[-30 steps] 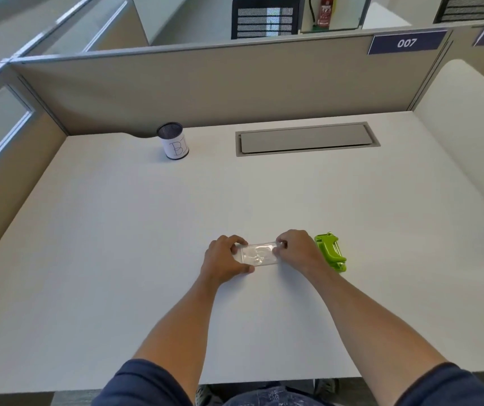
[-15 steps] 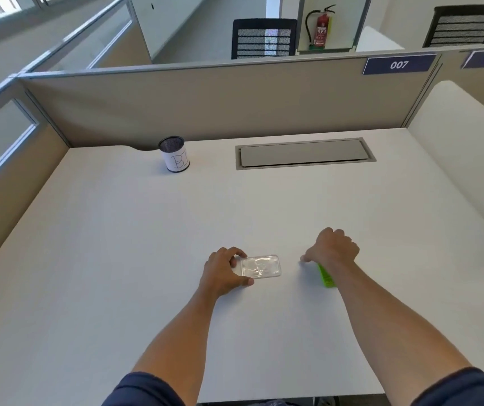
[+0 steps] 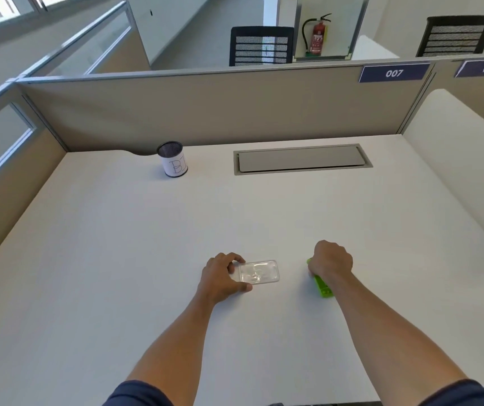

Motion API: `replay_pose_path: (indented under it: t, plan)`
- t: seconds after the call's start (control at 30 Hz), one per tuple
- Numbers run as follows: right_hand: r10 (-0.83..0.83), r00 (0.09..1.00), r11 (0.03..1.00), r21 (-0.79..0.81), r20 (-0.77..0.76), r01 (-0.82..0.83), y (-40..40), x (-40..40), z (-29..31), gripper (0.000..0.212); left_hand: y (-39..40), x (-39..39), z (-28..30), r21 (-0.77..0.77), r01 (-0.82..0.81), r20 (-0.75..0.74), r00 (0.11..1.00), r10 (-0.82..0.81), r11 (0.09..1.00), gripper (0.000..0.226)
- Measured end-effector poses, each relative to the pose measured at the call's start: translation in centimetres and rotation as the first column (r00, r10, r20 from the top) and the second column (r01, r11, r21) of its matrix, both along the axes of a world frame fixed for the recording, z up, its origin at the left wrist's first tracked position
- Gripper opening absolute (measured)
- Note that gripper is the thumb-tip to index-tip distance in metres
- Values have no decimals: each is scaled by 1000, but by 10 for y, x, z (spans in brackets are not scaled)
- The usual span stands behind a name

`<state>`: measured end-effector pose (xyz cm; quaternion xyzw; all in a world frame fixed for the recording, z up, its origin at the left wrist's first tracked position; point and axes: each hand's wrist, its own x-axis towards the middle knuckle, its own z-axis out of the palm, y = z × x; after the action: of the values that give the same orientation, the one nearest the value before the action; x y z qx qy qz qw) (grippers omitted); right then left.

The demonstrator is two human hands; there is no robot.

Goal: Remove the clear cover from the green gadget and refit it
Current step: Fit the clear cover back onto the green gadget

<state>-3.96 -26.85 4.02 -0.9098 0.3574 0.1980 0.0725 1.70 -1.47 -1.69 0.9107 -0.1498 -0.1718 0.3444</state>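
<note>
The clear cover (image 3: 260, 272) lies flat on the white desk (image 3: 117, 259), separate from the green gadget. My left hand (image 3: 221, 276) grips the cover's left end between thumb and fingers. To the right, my right hand (image 3: 330, 259) is closed over the green gadget (image 3: 322, 285). Only the gadget's near end and a sliver at the left of the fist show; the rest is hidden under the hand. A gap of bare desk separates cover and gadget.
A mesh pen cup (image 3: 173, 160) with a white label stands at the back left. A grey cable hatch (image 3: 301, 158) is set into the desk at the back. Beige partitions (image 3: 205, 112) wall the desk behind and on both sides.
My right hand left the cover's right end, moved right and closed over the green gadget. My left hand has stayed on the cover. The camera tilted up slightly.
</note>
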Motion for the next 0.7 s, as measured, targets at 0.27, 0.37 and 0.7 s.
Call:
replay_pose_path:
  t: [0.27, 0.37, 0.7]
  plan:
    - [96, 984, 995, 6, 151, -98, 8, 6, 4, 23, 1, 0, -1, -14, 5, 14, 1000, -5, 1000, 58]
    - [209, 945, 969, 73, 252, -234, 20, 16, 14, 14, 1, 1, -3, -7, 13, 22, 1000, -13, 1000, 58]
    - [665, 678, 655, 193, 312, -731, 72, 29, 16, 26, 3, 3, -7, -8, 26, 37, 999, -26, 1000, 67]
